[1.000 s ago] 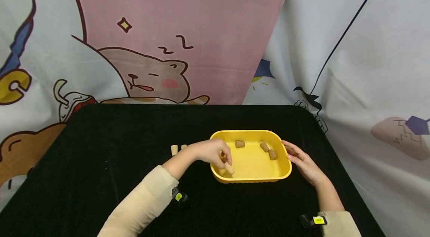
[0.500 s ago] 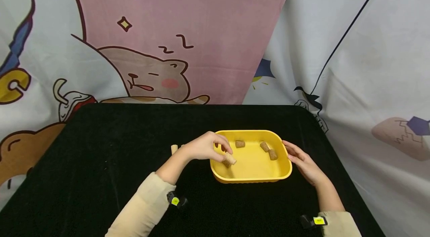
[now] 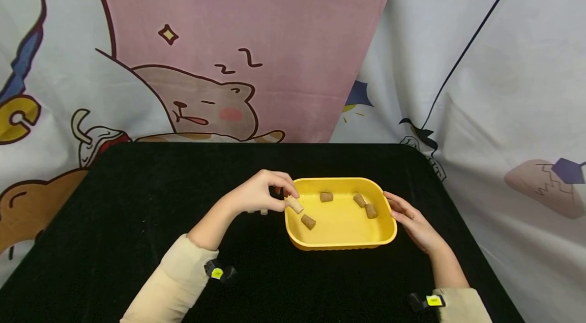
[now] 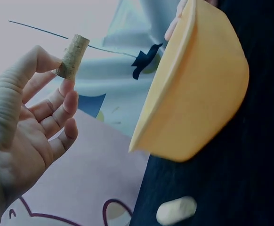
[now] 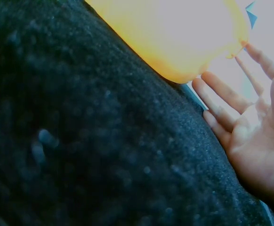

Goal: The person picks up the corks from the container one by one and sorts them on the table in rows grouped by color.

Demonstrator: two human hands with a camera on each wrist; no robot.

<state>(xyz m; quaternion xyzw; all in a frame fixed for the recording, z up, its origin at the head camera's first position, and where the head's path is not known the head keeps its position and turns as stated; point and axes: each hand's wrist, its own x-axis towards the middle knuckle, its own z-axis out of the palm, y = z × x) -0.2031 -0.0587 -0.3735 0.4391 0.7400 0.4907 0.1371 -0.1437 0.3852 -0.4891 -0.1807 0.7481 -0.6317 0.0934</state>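
Observation:
My left hand [image 3: 260, 192] pinches a light cork [image 3: 295, 204] between thumb and fingers at the left rim of a yellow tub [image 3: 348, 234]. In the left wrist view the same cork [image 4: 72, 57] is raised off the table, its end held by the fingertips. Inside the tub lie several browner corks, among them one near the left end [image 3: 309, 222] and one by the far wall [image 3: 326, 197]. My right hand [image 3: 414, 224] rests its fingertips on the tub's right side. Seen from the right wrist, its fingers [image 5: 226, 94] are fairly straight against the wall.
On the black cloth-covered table [image 3: 183, 170], pale corks [image 3: 264, 211] stand left of the tub, partly hidden behind my left hand. One pale cork [image 4: 177, 210] shows near the tub in the left wrist view. A printed curtain [image 3: 293, 33] hangs behind the table.
Holding the light cork, my left hand has moved left from inside the tub to its left rim. A brown cork beneath it is now uncovered. My right hand has stayed at the tub's side.

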